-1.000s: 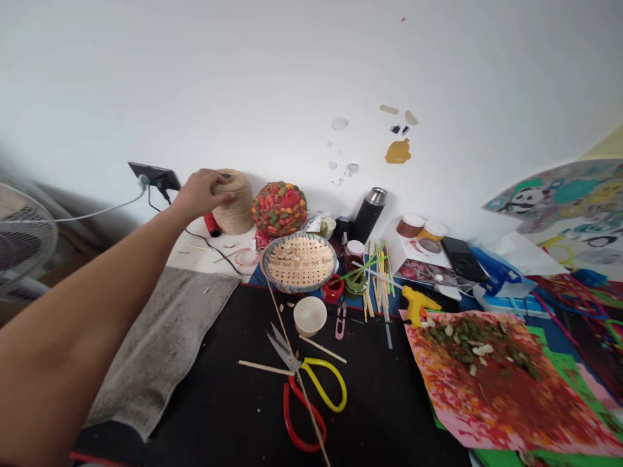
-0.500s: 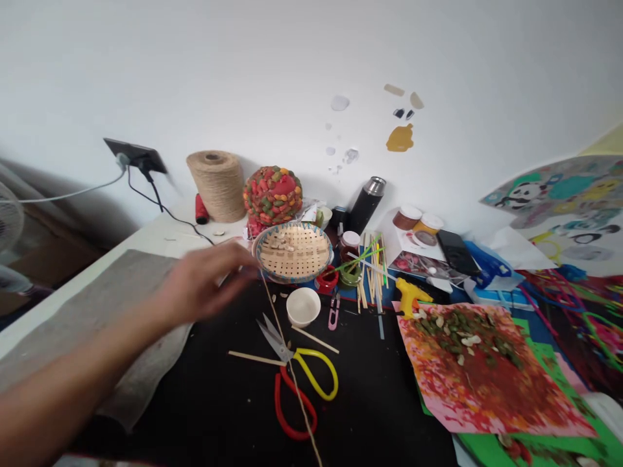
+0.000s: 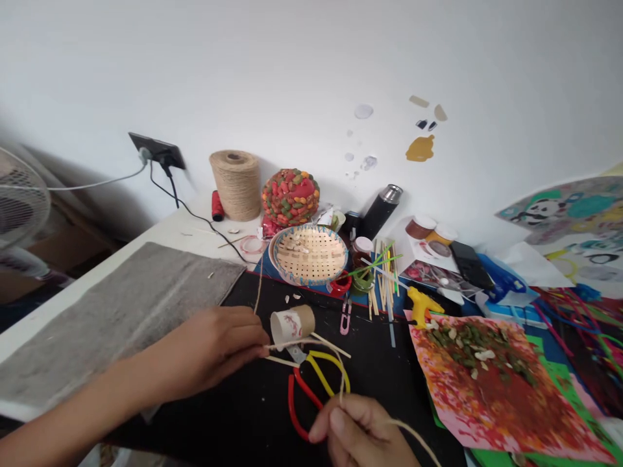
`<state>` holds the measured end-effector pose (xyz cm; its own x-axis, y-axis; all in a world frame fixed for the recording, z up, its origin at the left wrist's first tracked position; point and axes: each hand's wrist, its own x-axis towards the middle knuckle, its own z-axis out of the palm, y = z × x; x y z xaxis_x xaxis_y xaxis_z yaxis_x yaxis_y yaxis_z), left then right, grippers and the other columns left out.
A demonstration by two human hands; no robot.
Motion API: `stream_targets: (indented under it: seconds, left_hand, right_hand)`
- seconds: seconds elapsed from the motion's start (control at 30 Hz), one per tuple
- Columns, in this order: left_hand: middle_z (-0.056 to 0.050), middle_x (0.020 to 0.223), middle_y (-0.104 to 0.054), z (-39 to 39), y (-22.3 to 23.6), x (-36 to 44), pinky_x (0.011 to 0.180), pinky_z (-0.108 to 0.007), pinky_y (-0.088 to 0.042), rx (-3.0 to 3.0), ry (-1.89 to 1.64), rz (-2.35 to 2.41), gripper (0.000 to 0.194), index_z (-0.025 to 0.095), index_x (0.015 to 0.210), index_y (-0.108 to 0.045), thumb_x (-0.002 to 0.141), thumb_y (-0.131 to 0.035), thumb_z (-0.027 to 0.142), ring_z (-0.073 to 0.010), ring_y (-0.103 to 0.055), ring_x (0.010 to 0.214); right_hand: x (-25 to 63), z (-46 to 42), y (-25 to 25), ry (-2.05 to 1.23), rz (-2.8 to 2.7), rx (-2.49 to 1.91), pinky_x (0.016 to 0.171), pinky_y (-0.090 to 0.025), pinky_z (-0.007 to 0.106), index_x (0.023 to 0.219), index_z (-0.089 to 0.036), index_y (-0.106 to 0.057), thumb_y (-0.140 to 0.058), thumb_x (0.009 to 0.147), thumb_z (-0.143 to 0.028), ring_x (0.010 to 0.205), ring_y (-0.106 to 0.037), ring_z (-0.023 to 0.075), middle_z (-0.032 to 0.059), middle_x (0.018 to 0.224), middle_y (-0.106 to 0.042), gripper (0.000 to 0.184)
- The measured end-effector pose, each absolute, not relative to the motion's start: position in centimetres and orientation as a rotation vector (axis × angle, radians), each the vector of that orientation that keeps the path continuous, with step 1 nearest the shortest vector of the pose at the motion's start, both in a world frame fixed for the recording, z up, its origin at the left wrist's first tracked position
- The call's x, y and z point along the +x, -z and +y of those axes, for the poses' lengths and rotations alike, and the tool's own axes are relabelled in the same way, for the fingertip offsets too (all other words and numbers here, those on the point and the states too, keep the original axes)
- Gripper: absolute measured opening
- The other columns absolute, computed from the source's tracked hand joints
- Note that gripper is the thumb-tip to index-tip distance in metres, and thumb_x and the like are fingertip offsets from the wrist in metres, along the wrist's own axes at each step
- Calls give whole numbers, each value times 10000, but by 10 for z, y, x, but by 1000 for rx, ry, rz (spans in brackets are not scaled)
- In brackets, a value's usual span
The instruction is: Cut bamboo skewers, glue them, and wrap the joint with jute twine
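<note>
My left hand [image 3: 226, 344] is closed, pinching a strand of twine [image 3: 311, 341] between thumb and fingers. The twine sags in a loop from there to my right hand [image 3: 365, 428], whose thumb and finger press together on it; its tail runs off to the lower right. Another stretch leads up from my left hand toward the woven basket. Behind the strand, a small paper cup [image 3: 294, 324] lies on its side. Scissors with a red and a yellow handle [image 3: 324, 373] lie between my hands, their blades mostly hidden by the cup. A thin wooden stick [image 3: 333, 346] lies beside them.
Behind stand a twine spool [image 3: 237, 188], a ball covered in coloured shells [image 3: 291, 196], a woven basket [image 3: 311, 256] and a black flask [image 3: 382, 211]. A yellow glue gun [image 3: 422, 305] and a painted sheet [image 3: 506, 395] lie right. Grey felt [image 3: 131, 311] covers the left.
My left hand has come down and nearer with the twine. My right hand has entered at the bottom, gripping the strand. The paper cup, upright before, now lies on its side.
</note>
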<state>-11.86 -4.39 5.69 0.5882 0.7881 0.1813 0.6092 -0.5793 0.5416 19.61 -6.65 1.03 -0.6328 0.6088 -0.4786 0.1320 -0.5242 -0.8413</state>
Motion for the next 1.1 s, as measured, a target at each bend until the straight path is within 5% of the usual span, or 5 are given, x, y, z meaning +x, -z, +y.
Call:
stream_targets:
  seconds: [0.2, 0.5, 0.83, 1.1]
  left_hand:
    - [-33, 879, -730, -47, -50, -124, 692, -285, -450, 2367, -558, 1197, 253, 220, 1026, -707, 1102, -477, 293, -174, -681, 781]
    - [-90, 899, -818, -16, -16, -103, 629, -330, -484, 2057, -92, 1809, 418, 191, 1207, -704, 997, -627, 544, -306, -782, 790]
    - [-105, 843, -781, -4, -26, -93, 659, -353, -516, 2462, -91, 1782, 339, 172, 935, -713, 1087, -489, 374, -294, -768, 782]
    - [-68, 799, -721, -1, -41, -68, 629, -369, -523, 2860, 29, 1415, 121, 171, 886, -653, 988, -618, 116, -275, -723, 738]
  right_hand:
    - [145, -57, -1, -2204, -1170, -1122, 418, -194, 201, 945, -119, -746, -745, 795, -816, 398, -241, 38, -106, 482, -391, 713]
    - [121, -60, 15, -2191, -1182, -1036, 414, -191, 200, 926, -123, -724, -737, 845, -769, 395, -247, 40, -114, 472, -391, 651]
    - [132, -60, 19, -2176, -1153, -1082, 423, -197, 204, 912, -118, -731, -753, 813, -786, 418, -264, 45, -100, 495, -412, 676]
    - [130, -65, 19, -2199, -1138, -1028, 429, -192, 212, 917, -121, -733, -744, 829, -778, 412, -253, 46, -118, 476, -370, 663]
